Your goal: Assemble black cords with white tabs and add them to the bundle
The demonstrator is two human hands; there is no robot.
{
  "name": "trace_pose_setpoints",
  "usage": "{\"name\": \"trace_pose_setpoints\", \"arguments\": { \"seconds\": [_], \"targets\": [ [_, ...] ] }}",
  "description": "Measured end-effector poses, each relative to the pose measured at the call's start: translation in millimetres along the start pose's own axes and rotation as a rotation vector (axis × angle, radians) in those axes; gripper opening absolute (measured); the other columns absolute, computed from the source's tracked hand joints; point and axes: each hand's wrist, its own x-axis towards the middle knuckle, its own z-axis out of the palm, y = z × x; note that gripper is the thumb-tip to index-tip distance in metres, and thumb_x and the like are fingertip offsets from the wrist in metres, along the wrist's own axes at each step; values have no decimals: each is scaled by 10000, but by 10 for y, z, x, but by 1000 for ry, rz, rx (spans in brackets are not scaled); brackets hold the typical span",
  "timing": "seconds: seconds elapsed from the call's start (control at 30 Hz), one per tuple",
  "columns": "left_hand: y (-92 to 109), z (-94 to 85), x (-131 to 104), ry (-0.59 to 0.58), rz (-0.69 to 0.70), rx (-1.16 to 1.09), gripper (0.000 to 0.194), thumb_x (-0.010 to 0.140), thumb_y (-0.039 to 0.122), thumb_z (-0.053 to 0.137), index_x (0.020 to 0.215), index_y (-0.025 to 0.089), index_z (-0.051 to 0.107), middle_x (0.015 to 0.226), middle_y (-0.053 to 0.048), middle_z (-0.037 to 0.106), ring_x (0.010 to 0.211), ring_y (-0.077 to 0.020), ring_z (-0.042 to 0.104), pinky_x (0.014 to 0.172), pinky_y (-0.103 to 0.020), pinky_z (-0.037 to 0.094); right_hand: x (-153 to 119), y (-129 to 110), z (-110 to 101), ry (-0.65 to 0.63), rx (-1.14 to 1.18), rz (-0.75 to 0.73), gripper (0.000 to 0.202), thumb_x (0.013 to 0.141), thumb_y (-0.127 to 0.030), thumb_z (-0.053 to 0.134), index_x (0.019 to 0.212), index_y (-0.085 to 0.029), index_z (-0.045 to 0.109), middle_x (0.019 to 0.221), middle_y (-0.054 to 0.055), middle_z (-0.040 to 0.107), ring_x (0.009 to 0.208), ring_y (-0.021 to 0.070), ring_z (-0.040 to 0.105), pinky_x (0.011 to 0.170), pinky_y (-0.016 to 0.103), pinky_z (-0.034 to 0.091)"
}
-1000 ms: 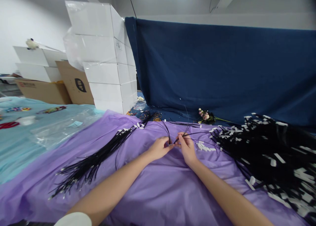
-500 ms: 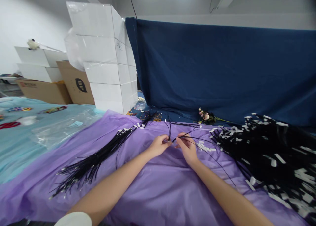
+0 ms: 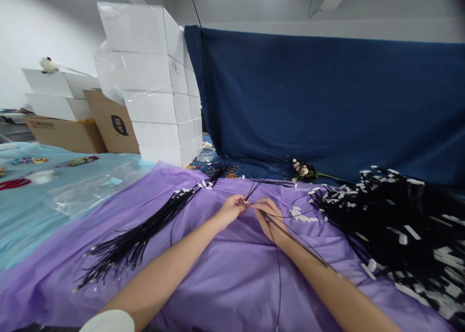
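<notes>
My left hand [image 3: 231, 211] is closed in a pinch on thin black cords [image 3: 251, 190], whose loose ends fan up and away above the fingertips. A small white piece [image 3: 246, 203] shows at those fingertips. Just to the right, my right hand [image 3: 271, 219] pinches the same cords close to the left fingertips. Long strands run back over the right hand and forearm, and one hangs down over the purple cloth [image 3: 232, 279]. Beside the right hand lies a small heap of white tube-like pieces [image 3: 302, 216]. The exact grip between the fingertips is too small to make out.
A bundle of black cords [image 3: 156, 220] with white tags lies to the left. A large pile of tagged black cords [image 3: 395, 211] covers the right side. Behind are artificial flowers [image 3: 304, 170], a blue curtain [image 3: 327, 99] and stacked white boxes [image 3: 156, 107].
The cords' long ends have swung from the right down over my right hand and forearm. My right hand has turned, and the upper ends now fan out by the left fingertips.
</notes>
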Motion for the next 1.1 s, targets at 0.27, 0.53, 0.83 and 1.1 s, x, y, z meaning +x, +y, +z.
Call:
{"name": "trace_pose_setpoints", "arguments": {
  "seconds": [0.27, 0.53, 0.83, 1.1],
  "targets": [
    [-3, 3, -3, 0, -84, -103, 252, 672, 105, 600, 917, 153, 579, 804, -20, 630, 622, -104, 573, 629, -258, 462, -37, 36, -2, -102, -48, -56, 264, 874, -203, 490, 1082, -282, 633, 964, 55, 548, 822, 148, 583, 757, 289, 499],
    [0, 8, -14, 16, -116, -166, 230, 709, 149, 617, 935, 148, 575, 832, -24, 635, 692, -111, 591, 644, -244, 470, -48, 59, -14, -219, -80, -142, 305, 885, -185, 472, 1133, -286, 618, 1017, 66, 563, 898, 153, 569, 776, 288, 502],
    [56, 22, -50, -51, -108, -206, 250, 700, 245, 662, 919, 142, 602, 757, -22, 632, 647, -102, 586, 590, -214, 444, -31, -16, 5, -291, -184, -145, 299, 888, -175, 444, 1095, -276, 636, 1064, 65, 611, 1005, 174, 582, 881, 337, 494],
    [-12, -20, -45, -76, -36, -181, 440, 644, 373, 723, 992, 133, 602, 774, -15, 599, 610, -75, 530, 556, -189, 393, -19, 46, -39, -321, -211, -104, 280, 869, -174, 466, 1070, -268, 638, 1092, 59, 591, 1033, 177, 565, 899, 335, 482]
  ]
}}
